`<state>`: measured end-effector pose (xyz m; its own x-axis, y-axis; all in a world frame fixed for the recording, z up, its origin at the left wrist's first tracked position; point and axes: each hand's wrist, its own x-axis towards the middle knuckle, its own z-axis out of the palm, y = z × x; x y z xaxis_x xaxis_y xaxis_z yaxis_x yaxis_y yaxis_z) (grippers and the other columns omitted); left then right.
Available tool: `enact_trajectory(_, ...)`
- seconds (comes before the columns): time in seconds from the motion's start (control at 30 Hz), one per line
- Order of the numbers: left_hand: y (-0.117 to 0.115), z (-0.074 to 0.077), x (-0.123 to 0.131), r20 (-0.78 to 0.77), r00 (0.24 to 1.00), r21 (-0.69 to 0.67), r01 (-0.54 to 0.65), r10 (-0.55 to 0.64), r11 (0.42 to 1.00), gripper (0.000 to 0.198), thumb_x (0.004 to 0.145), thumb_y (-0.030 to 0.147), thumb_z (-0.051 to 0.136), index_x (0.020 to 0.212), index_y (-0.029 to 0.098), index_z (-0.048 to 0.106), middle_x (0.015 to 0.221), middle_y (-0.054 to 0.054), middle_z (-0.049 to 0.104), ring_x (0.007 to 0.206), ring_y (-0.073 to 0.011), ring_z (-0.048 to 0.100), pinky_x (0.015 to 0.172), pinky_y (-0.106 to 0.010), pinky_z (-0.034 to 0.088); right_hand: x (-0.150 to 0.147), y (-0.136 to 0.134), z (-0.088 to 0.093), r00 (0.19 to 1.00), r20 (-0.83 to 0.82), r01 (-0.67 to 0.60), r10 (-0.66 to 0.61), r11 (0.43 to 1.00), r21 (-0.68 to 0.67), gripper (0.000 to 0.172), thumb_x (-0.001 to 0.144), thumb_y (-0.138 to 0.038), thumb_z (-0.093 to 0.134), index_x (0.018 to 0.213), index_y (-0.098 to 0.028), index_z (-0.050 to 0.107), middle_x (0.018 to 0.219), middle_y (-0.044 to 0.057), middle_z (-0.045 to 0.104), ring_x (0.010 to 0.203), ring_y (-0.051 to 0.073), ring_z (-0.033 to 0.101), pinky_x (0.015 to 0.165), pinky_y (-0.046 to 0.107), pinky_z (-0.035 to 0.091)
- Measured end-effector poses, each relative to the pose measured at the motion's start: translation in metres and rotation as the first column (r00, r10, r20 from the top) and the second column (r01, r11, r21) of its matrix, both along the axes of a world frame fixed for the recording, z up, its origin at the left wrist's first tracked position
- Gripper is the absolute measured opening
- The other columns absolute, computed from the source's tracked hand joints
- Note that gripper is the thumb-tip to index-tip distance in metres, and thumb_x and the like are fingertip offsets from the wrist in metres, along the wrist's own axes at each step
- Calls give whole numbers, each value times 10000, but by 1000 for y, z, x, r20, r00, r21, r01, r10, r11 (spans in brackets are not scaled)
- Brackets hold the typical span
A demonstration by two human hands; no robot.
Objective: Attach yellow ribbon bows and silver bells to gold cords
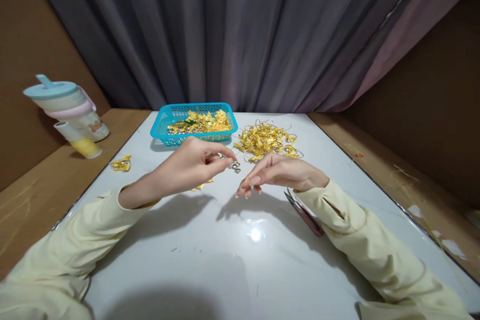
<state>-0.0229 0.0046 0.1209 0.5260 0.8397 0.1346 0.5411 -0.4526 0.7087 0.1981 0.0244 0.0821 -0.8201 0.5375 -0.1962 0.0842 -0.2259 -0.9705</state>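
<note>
My left hand (195, 162) reaches in from the left, its thumb and index finger nearly meeting in a pinch. Small silver bells (235, 166) lie right at those fingertips; whether one is held, I cannot make out. My right hand (279, 172) hovers just right of centre, fingers loosely stretched and drooping, with nothing visible in them. Beyond it lies a pile of yellow ribbon flowers (262, 139) with thin cords and silver bells. A few yellow ribbon pieces (202, 185) show partly below my left hand. Scissors or snips (305, 215) rest beside my right wrist.
A blue plastic basket (159, 132) with yellow flowers and bells stands at the table's back. One yellow ribbon piece (121, 163) lies at the left. Beyond the table's left edge are a tumbler (71, 105) and a yellow thread spool (85, 146). A grey curtain (225, 35) hangs behind.
</note>
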Motion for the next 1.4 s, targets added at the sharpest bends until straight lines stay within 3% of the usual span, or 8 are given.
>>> enact_trajectory(0.4, 6, -10, 1, -125, 990, 163, 81, -60, 983, 253, 795, 199, 453, 875, 113, 677, 413, 75, 359, 396, -63, 321, 420, -184, 249, 3, 4, -4, 996, 87, -7, -2, 995, 103, 146, 737, -186, 626, 819, -132, 733, 859, 74, 722, 721, 123, 648, 626, 215, 439)
enact_trajectory(0.57, 17, -11, -7, -333, 867, -169, 330, -370, 928, 261, 837, 261, 448, 984, 152, 634, 584, 23, 578, 501, -89, 491, 475, -184, 320, 3, -9, 18, 936, 322, -14, -145, 896, 443, 207, 793, -205, 557, 889, -119, 720, 847, 67, 712, 786, 134, 625, 703, 224, 448)
enact_trajectory(0.7, 11, -21, 4, -178, 869, -284, 404, -462, 870, 615, 756, 452, 603, 1286, 201, 417, 1076, -70, 612, 851, -158, 581, 645, -200, 398, -2, -26, 28, 864, 493, -216, -100, 812, 543, 214, 790, -136, 511, 884, -103, 700, 803, 51, 695, 712, 122, 610, 669, 207, 440)
enact_trajectory(0.8, -1, -34, 21, -39, 885, -359, 421, -464, 833, 516, 795, 483, 546, 1214, 193, 465, 871, -28, 640, 709, -136, 568, 583, -205, 378, -5, -40, 28, 760, 628, -311, -165, 757, 575, 201, 797, -122, 487, 833, -112, 685, 673, 23, 650, 559, 94, 535, 539, 190, 372)
enact_trajectory(0.9, -11, -47, 34, -66, 896, -295, 402, -438, 867, 261, 881, 362, 424, 960, 168, 579, 635, 20, 556, 583, -113, 498, 532, -210, 327, -2, -54, 23, 659, 714, -401, -237, 692, 600, 216, 802, -99, 442, 739, -131, 646, 567, 0, 572, 476, 79, 431, 484, 199, 280)
enact_trajectory(1.13, -17, -62, 52, -157, 839, -203, 490, -522, 848, 247, 894, 202, 376, 756, 151, 573, 624, 18, 533, 577, -98, 475, 549, -213, 313, 15, -85, -8, 592, 679, -431, -433, 542, 721, 188, 768, -48, 429, 762, -160, 580, 710, 30, 613, 583, 117, 494, 535, 237, 252)
enact_trajectory(1.33, -25, -85, 60, -93, 846, -118, 514, -525, 849, 267, 930, 239, 356, 863, 140, 594, 754, -34, 634, 643, -120, 546, 597, -225, 359, 29, -96, -11, 526, 687, -410, -502, 558, 722, 165, 812, -57, 423, 755, -164, 534, 714, 22, 582, 583, 121, 500, 519, 245, 262)
enact_trajectory(1.4, -28, -96, 61, -43, 852, -105, 516, -522, 850, 257, 929, 237, 366, 909, 140, 603, 806, -49, 655, 677, -124, 562, 626, -223, 375, 38, -97, -10, 400, 702, -416, -589, 566, 712, 146, 850, -99, 430, 764, -163, 528, 733, 31, 573, 602, 132, 510, 518, 250, 269)
